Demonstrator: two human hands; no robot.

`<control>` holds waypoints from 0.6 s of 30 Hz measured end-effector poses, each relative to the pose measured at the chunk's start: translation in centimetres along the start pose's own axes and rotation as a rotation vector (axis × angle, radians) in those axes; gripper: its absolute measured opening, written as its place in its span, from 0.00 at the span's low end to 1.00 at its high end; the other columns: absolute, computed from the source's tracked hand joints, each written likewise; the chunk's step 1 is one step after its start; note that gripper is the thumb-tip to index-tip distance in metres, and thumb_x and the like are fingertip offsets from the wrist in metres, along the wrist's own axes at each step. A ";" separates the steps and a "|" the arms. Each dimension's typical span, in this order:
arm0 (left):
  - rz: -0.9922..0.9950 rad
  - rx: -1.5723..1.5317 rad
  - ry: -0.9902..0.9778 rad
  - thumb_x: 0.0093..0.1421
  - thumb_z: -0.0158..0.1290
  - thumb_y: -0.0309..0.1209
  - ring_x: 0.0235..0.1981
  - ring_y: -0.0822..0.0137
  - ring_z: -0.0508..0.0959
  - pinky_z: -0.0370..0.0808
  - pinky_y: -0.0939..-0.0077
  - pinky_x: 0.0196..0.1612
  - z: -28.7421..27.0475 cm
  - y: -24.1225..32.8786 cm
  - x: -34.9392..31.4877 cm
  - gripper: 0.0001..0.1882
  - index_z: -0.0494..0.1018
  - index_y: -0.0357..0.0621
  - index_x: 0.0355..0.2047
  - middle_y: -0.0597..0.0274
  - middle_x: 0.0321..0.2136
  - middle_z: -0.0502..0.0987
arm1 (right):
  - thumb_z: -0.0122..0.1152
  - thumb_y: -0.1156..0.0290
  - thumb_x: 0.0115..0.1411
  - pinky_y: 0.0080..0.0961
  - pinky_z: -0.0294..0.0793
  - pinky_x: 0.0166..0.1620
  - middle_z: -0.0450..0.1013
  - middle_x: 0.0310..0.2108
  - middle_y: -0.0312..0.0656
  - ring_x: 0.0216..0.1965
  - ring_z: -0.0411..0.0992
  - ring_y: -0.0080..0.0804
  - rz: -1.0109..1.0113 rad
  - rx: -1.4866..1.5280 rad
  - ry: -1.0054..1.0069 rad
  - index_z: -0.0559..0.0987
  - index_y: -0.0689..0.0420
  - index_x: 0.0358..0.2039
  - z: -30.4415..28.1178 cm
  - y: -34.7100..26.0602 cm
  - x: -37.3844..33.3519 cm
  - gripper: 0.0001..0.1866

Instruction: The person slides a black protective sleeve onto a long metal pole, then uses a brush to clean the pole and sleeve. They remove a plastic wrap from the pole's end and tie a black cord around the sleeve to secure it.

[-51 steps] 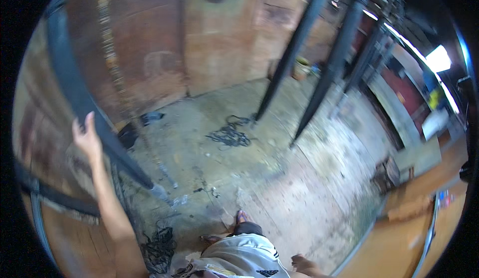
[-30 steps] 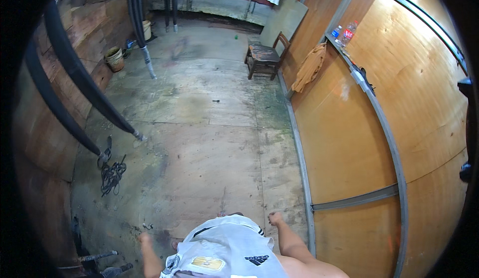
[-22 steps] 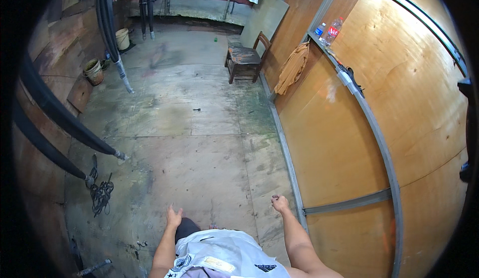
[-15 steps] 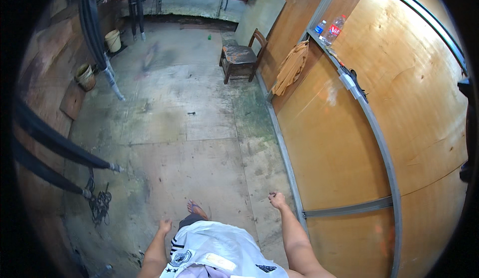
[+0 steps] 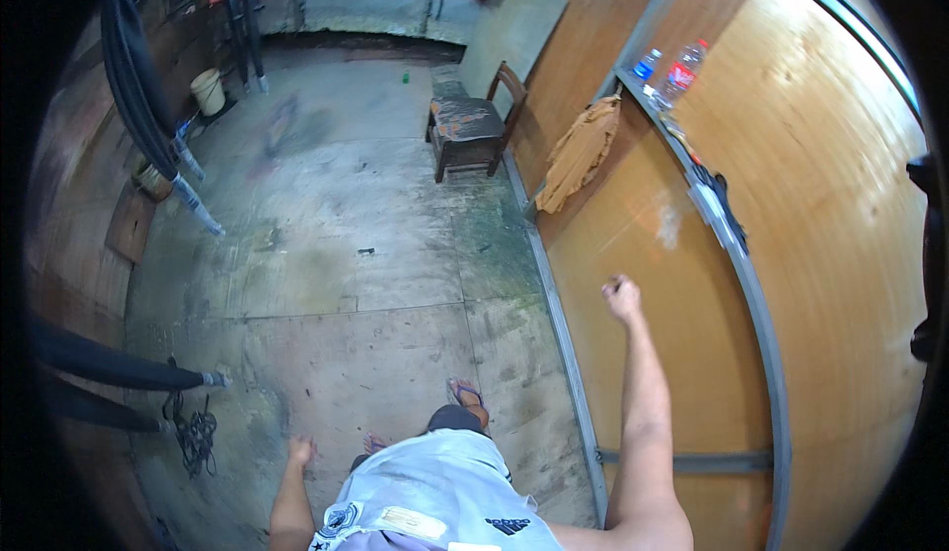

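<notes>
My right hand (image 5: pixel 621 297) reaches forward on a stretched arm, in front of the tan wooden wall panel (image 5: pixel 682 363). Its fingers are curled together; something small and dark may be between them, too small to name. Low beside my body hangs my left hand (image 5: pixel 301 449), away from any object, with its fingers too small and blurred to read. Ahead stands a wooden chair (image 5: pixel 467 121) with a worn, peeling seat. A brown cloth (image 5: pixel 581 156) hangs from the wall ledge. On that ledge are a clear plastic bottle with a red cap (image 5: pixel 682 72) and a smaller blue-labelled bottle (image 5: pixel 647 65).
Dark thick tubes with wrapped ends (image 5: pixel 148 106) hang along the left side, and more (image 5: pixel 129 358) jut out lower down. A tangle of black cord (image 5: pixel 198 437) lies below them. A pale bucket (image 5: pixel 209 91) stands at far left. A grey board (image 5: pixel 514 22) leans behind the chair.
I have stepped forward; my other foot now shows ahead. My right hand has swung up and to the right, and my left hand has shifted slightly left.
</notes>
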State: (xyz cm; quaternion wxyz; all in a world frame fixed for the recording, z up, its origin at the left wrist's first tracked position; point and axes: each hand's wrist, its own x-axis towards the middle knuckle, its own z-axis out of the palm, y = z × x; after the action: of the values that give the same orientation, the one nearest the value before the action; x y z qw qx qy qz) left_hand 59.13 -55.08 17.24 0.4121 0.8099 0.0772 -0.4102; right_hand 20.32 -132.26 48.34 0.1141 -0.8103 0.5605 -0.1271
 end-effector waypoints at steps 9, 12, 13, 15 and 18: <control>-0.152 -0.207 0.187 0.68 0.52 0.37 0.27 0.68 0.78 0.73 0.73 0.27 11.8 4.4 -8.5 0.18 0.73 0.34 0.50 0.59 0.29 0.80 | 0.64 0.64 0.59 0.44 0.70 0.61 0.72 0.56 0.61 0.58 0.72 0.54 -0.210 -0.220 0.340 0.71 0.63 0.59 -12.3 4.5 36.1 0.29; -0.200 -0.038 0.237 0.68 0.52 0.38 0.27 0.65 0.79 0.76 0.68 0.32 15.2 0.8 -13.8 0.21 0.75 0.32 0.51 0.57 0.29 0.80 | 0.60 0.58 0.63 0.43 0.70 0.60 0.70 0.60 0.58 0.59 0.70 0.51 -0.160 -0.501 0.202 0.66 0.60 0.65 -14.7 7.9 45.5 0.33; -0.279 0.030 0.183 0.68 0.52 0.39 0.27 0.64 0.79 0.76 0.66 0.33 16.0 -0.7 -15.7 0.22 0.75 0.32 0.52 0.56 0.29 0.80 | 0.58 0.56 0.64 0.43 0.70 0.60 0.69 0.61 0.57 0.59 0.69 0.51 -0.172 -0.693 0.265 0.64 0.60 0.67 -15.5 8.8 47.8 0.35; -0.387 -0.137 0.389 0.67 0.53 0.40 0.27 0.64 0.78 0.76 0.67 0.34 19.9 -3.4 -20.0 0.21 0.78 0.34 0.49 0.55 0.29 0.80 | 0.57 0.56 0.64 0.44 0.63 0.66 0.63 0.67 0.55 0.65 0.63 0.54 -0.121 -0.660 0.082 0.60 0.58 0.70 -16.9 9.8 51.5 0.37; -0.476 -0.131 0.420 0.65 0.54 0.43 0.38 0.58 0.82 0.78 0.63 0.43 24.9 -6.6 -25.5 0.23 0.79 0.35 0.49 0.48 0.37 0.83 | 0.47 0.58 0.69 0.38 0.54 0.71 0.55 0.73 0.43 0.72 0.55 0.42 -0.382 -0.136 -0.076 0.54 0.52 0.74 -16.3 9.7 52.7 0.35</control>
State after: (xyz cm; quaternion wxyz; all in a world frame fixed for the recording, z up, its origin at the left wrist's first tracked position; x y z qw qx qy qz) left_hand 24.46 -63.56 23.73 0.3307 0.8079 0.3739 -0.3131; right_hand 24.18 -185.67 64.65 0.0540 -0.9120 0.3992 -0.0778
